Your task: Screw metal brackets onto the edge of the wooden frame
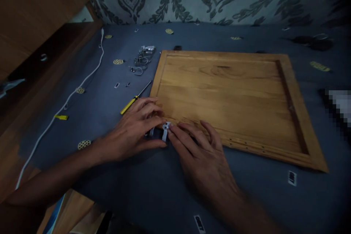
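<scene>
A framed wooden cabinet door panel [230,95] lies flat on a blue cloth. At its near left corner sits a small metal hinge [165,130]. My left hand [134,128] curls around the hinge from the left, fingers pinching it. Opposite it, my right hand [200,157] reaches in from the right, its index and middle fingertips pressing on the hinge and the rest of the fingers resting on the panel's near edge. A yellow-handled screwdriver [134,99] lies just beyond my left hand.
More metal hinges [142,59] are heaped left of the panel's far corner. A white cable [79,84] runs along the left side. Small screws and yellow patterned discs [118,61] dot the cloth. Dark objects [315,42] lie far right. Patterned wall behind.
</scene>
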Demonstrator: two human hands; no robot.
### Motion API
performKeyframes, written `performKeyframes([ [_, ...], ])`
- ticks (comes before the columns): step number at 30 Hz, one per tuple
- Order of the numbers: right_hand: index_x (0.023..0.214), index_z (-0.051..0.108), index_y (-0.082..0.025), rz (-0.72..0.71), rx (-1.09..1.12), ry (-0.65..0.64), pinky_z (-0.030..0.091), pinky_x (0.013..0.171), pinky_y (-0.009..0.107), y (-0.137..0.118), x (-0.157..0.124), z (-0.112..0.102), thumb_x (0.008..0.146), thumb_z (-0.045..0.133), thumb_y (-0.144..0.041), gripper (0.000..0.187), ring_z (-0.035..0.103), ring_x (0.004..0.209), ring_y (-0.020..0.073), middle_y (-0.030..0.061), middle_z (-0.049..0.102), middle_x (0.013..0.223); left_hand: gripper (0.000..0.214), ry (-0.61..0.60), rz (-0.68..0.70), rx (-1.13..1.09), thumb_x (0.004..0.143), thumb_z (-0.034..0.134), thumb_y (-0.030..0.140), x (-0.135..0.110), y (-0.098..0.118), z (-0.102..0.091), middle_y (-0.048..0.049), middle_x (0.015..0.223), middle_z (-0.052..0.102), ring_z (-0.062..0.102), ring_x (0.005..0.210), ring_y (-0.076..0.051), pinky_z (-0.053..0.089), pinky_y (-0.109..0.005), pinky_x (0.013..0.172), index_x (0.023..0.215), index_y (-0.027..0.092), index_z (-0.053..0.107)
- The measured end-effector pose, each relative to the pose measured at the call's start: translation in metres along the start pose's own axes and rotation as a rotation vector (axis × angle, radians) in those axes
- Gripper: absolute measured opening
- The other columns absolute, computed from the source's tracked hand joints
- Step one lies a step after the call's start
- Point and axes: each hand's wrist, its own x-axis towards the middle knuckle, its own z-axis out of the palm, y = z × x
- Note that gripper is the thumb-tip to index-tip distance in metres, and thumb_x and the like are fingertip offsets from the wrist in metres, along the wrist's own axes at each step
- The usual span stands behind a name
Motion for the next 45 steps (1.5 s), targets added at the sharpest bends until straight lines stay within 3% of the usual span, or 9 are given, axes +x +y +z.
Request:
performKeyframes([
  [6,0.12,0.072,-0.015,-0.017,-0.01,0.012,0.032,0.119,0.051,0.001,0.0,0.002,0.097,0.045,-0.003,0.038,0.062,0.121,0.0257,0.0083,0.076,0.124,0.044,-0.006,0.002,0.098,0.092,0.07,0.051,-0.002,0.001,-0.003,-0.0129,0.135,0.058,0.04,0.144,-0.033,0.043,-0.054,0.118,0.123,0.021,0.064],
  [9,0.124,0.071,-0.013,-0.037,-0.025,0.005,0.032,0.119,0.052,0.002,-0.001,0.003,0.098,0.046,-0.004,0.037,0.061,0.122,0.0262,0.0095,0.075,0.127,0.045,0.099,-0.004,0.076,0.092,0.07,0.055,-0.002,-0.001,-0.016,-0.0112,0.134,0.06,0.043,0.143,-0.031,0.045,-0.049,0.117,0.122,0.022,0.066],
  [13,0.125,0.071,-0.016,-0.038,-0.034,-0.014,0.034,0.119,0.05,0.002,-0.002,0.004,0.097,0.046,-0.003,0.04,0.062,0.12,0.0245,0.0077,0.075,0.127,0.024,0.202,-0.138,0.088,0.099,0.065,0.04,-0.003,-0.01,-0.043,-0.0084,0.126,0.067,0.054,0.136,-0.026,0.046,-0.043,0.116,0.113,0.022,0.071],
  [16,0.125,0.071,-0.018,-0.029,-0.026,-0.007,0.033,0.119,0.051,0.002,-0.002,0.006,0.095,0.047,-0.003,0.041,0.062,0.12,0.0245,0.0076,0.075,0.126,0.019,0.293,-0.244,0.101,0.098,0.065,0.037,-0.006,-0.022,-0.052,-0.0056,0.115,0.073,0.062,0.124,-0.024,0.049,-0.04,0.11,0.106,0.022,0.074],
  [19,0.125,0.071,-0.017,-0.026,-0.026,-0.003,0.031,0.12,0.051,0.002,-0.003,0.007,0.096,0.046,-0.004,0.04,0.062,0.121,0.0245,0.0076,0.074,0.128,0.019,0.334,-0.278,0.086,0.097,0.064,0.037,-0.011,-0.036,-0.049,-0.0037,0.108,0.075,0.067,0.114,-0.023,0.051,-0.039,0.105,0.102,0.023,0.075],
  [26,0.125,0.07,-0.015,-0.032,-0.032,-0.005,0.03,0.121,0.05,0.001,-0.002,0.004,0.097,0.043,-0.001,0.041,0.062,0.12,0.0241,0.0078,0.075,0.127,0.029,0.221,-0.363,0.097,0.099,0.056,0.043,-0.013,-0.049,-0.039,-0.0053,0.109,0.074,0.067,0.114,-0.025,0.052,-0.04,0.1,0.105,0.022,0.075],
  [30,0.124,0.07,-0.014,-0.034,-0.038,-0.015,0.028,0.121,0.049,0.001,-0.001,0.003,0.096,0.041,0.0,0.042,0.063,0.119,0.0235,0.0076,0.076,0.125,0.027,0.178,-0.36,0.171,0.1,0.054,0.038,-0.013,-0.055,-0.036,-0.0057,0.107,0.074,0.067,0.112,-0.024,0.054,-0.038,0.098,0.105,0.021,0.074],
  [39,0.124,0.069,-0.012,-0.026,-0.037,-0.037,0.025,0.124,0.051,0.0,-0.001,-0.002,0.099,0.04,-0.002,0.04,0.062,0.121,0.0229,0.0096,0.074,0.127,0.02,0.26,-0.333,0.334,0.102,0.054,0.03,-0.017,-0.066,-0.033,-0.0029,0.102,0.075,0.068,0.101,-0.02,0.054,-0.034,0.091,0.107,0.022,0.072],
  [45,0.123,0.07,-0.018,0.003,0.001,-0.03,0.023,0.126,0.051,-0.002,-0.002,-0.003,0.101,0.042,-0.003,0.039,0.06,0.127,0.0213,0.0061,0.073,0.131,0.019,0.285,-0.375,0.332,0.101,0.054,0.03,-0.018,-0.069,-0.033,-0.0022,0.1,0.075,0.068,0.096,-0.021,0.054,-0.036,0.088,0.104,0.024,0.072],
])
